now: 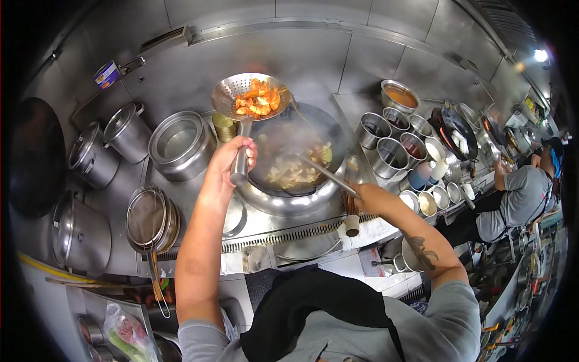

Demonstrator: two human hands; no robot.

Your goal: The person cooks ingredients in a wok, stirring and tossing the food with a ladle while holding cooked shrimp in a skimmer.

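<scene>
My left hand (236,158) is closed round the handle of a perforated metal strainer (224,99), raised over the wok's back left edge. Orange-red fried pieces (258,98) lie in its bowl. Below and to the right, a dark wok (274,133) sits on a metal ring and gives off steam. Pale sliced food with some green bits (294,172) is in the wok. My right hand (367,199) grips the long handle of a metal ladle (329,175), whose head reaches down into that food and is partly hidden.
Metal pots (181,142) and stacked sieves (148,217) stand at the left. Seasoning containers (391,154) and a bowl of orange liquid (400,95) are on the right. Another person (522,196) works at the far right. A bagged vegetable (126,332) lies at lower left.
</scene>
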